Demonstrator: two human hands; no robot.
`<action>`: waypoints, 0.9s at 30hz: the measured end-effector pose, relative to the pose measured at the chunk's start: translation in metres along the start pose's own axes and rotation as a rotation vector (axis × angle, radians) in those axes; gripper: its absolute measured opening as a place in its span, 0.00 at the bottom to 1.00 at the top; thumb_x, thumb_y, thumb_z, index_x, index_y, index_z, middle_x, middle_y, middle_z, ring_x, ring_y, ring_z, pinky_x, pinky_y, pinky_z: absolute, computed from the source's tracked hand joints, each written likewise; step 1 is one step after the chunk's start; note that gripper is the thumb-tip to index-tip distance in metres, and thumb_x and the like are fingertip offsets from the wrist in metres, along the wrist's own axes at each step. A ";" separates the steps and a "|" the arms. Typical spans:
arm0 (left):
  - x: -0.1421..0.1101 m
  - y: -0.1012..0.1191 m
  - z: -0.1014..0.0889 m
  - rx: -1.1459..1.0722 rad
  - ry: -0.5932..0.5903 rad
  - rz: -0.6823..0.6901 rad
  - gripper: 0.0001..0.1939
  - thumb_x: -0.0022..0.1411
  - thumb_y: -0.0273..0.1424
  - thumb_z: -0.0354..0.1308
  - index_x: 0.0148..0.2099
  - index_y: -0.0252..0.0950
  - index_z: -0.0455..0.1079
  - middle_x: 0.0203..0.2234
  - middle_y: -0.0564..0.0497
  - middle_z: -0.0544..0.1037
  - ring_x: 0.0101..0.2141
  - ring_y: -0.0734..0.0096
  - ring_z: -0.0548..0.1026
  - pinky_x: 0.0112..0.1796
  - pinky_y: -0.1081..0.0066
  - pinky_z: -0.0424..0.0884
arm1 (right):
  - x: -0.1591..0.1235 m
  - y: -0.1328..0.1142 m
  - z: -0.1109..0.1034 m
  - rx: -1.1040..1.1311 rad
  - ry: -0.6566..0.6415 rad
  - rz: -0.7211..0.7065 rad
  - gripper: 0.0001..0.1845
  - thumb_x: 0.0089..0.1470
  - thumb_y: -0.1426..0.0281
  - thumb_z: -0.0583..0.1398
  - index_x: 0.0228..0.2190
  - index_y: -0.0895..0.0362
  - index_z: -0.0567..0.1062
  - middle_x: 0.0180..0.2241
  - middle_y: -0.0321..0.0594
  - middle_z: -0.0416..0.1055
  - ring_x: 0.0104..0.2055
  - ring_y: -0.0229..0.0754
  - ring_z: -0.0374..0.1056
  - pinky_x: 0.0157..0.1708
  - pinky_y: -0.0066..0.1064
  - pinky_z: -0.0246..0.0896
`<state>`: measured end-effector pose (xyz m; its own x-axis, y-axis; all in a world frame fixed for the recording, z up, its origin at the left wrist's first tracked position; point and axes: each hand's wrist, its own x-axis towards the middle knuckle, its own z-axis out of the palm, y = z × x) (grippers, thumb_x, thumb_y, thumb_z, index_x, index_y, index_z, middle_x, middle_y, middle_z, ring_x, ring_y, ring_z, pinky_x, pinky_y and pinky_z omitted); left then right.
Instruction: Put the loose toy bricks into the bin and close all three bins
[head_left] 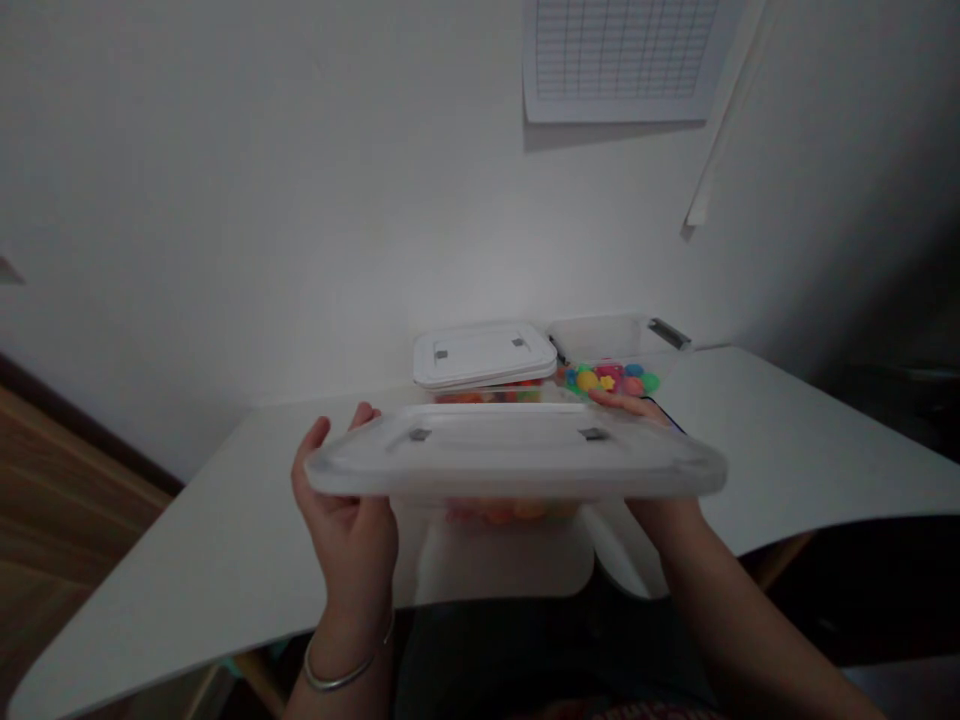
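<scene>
A translucent white plastic lid is held level in front of me by both hands. Round its left end my left hand is closed, thumb and fingers showing at the edge, a bangle on the wrist. My right hand grips the right end, its fingers reaching past the far edge and the rest partly hidden behind the lid. Beneath the lid, a clear box with pinkish and orange pieces shows through; most of it is covered, and I cannot tell whether the lid touches it.
Against the wall, white lids lie on another box holding orange and red pieces. To its right stands a clear open bin with colourful toy pieces. The white table extends to both sides. A printed grid sheet hangs above.
</scene>
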<state>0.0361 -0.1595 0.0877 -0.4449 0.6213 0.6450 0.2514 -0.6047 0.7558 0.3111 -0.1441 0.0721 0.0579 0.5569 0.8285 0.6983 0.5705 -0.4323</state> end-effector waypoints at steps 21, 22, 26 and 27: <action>0.007 -0.024 -0.009 0.352 -0.287 -0.140 0.24 0.63 0.40 0.54 0.59 0.37 0.65 0.57 0.41 0.70 0.57 0.55 0.68 0.59 0.52 0.62 | 0.012 -0.028 -0.011 -0.032 -0.333 0.573 0.24 0.58 0.59 0.53 0.50 0.59 0.71 0.21 0.33 0.69 0.24 0.41 0.66 0.27 0.32 0.55; 0.007 -0.023 -0.009 0.366 -0.279 -0.147 0.24 0.63 0.41 0.54 0.58 0.36 0.66 0.56 0.41 0.71 0.57 0.55 0.68 0.59 0.53 0.62 | 0.011 -0.028 -0.012 -0.034 -0.341 0.577 0.23 0.57 0.59 0.53 0.49 0.59 0.72 0.20 0.32 0.67 0.23 0.40 0.65 0.26 0.31 0.54; 0.006 -0.013 -0.013 0.467 -0.305 -0.161 0.24 0.63 0.42 0.53 0.57 0.36 0.67 0.54 0.42 0.73 0.55 0.54 0.69 0.58 0.52 0.63 | 0.006 -0.027 -0.013 -0.026 -0.359 0.589 0.21 0.56 0.59 0.54 0.46 0.59 0.71 0.18 0.28 0.60 0.20 0.38 0.60 0.23 0.30 0.50; 0.006 -0.011 -0.014 0.488 -0.323 -0.163 0.24 0.63 0.43 0.52 0.57 0.36 0.68 0.53 0.42 0.73 0.55 0.53 0.69 0.57 0.51 0.64 | 0.005 -0.026 -0.014 -0.023 -0.369 0.594 0.21 0.56 0.60 0.54 0.47 0.59 0.70 0.18 0.28 0.60 0.20 0.38 0.60 0.23 0.30 0.50</action>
<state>0.0190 -0.1558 0.0815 -0.2467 0.8525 0.4608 0.6010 -0.2383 0.7629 0.3029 -0.1646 0.0929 0.1911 0.9414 0.2779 0.6386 0.0957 -0.7635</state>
